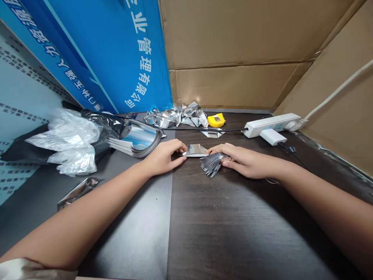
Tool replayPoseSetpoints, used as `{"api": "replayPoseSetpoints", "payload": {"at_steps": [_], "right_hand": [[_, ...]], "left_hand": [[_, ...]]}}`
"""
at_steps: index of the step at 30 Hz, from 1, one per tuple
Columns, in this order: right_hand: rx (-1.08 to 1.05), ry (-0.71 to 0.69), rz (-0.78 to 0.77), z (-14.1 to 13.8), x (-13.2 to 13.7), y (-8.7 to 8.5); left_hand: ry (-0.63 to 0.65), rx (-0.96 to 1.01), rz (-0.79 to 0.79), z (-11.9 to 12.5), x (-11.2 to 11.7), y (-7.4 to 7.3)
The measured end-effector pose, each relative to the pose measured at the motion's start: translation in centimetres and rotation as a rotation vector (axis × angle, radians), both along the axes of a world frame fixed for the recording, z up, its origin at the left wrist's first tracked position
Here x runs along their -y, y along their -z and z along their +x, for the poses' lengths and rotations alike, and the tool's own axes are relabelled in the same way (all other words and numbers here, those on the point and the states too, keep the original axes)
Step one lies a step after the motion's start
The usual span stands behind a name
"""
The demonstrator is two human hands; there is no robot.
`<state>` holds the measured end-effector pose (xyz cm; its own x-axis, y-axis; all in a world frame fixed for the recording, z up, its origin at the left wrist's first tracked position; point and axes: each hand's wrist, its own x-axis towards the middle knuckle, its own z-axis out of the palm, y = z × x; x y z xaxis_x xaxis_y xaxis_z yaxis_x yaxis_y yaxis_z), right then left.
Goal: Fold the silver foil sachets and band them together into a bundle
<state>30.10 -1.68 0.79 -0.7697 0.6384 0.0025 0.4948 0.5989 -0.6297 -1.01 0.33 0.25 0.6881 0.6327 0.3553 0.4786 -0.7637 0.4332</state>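
A small silver foil pouch [197, 150] lies on the dark wooden table [233, 217] between my hands. My left hand [163, 156] pinches its left edge with thumb and fingers closed. My right hand [237, 159] pinches the pouch's right edge and rests over a fanned stack of foil pouches [212, 164] held under its fingers. Both forearms lie across the table.
A curved stack of larger foil bags [140, 140] and crumpled plastic bags [70, 144] sit at the left. Folded foil pieces [177, 116], a yellow tape measure [216, 120] and a white power strip [272, 125] line the back. Cardboard walls and a blue sign enclose the space.
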Motion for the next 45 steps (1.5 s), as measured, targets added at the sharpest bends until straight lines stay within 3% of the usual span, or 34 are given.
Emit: {"api": "replayPoseSetpoints", "payload": {"at_steps": [5, 14, 20, 32, 45], "right_hand": [[0.007, -0.009, 0.005, 0.0, -0.1, 0.0], [-0.004, -0.041, -0.002, -0.1, -0.3, -0.2], [-0.001, -0.055, -0.006, -0.2, -0.4, -0.4], [0.001, -0.055, -0.044, -0.4, -0.1, -1.1], [0.033, -0.094, -0.03, -0.3, -0.1, -1.3]], "left_hand": [[-0.058, 0.093, -0.042, -0.4, -0.5, 0.1], [-0.033, 0.116, -0.061, -0.7, -0.9, 0.3], [0.035, 0.077, -0.102, -0.4, -0.7, -0.1], [0.026, -0.01, -0.052, 0.0, -0.4, 0.0], [-0.131, -0.039, 0.003, 0.6, -0.1, 0.2]]}}
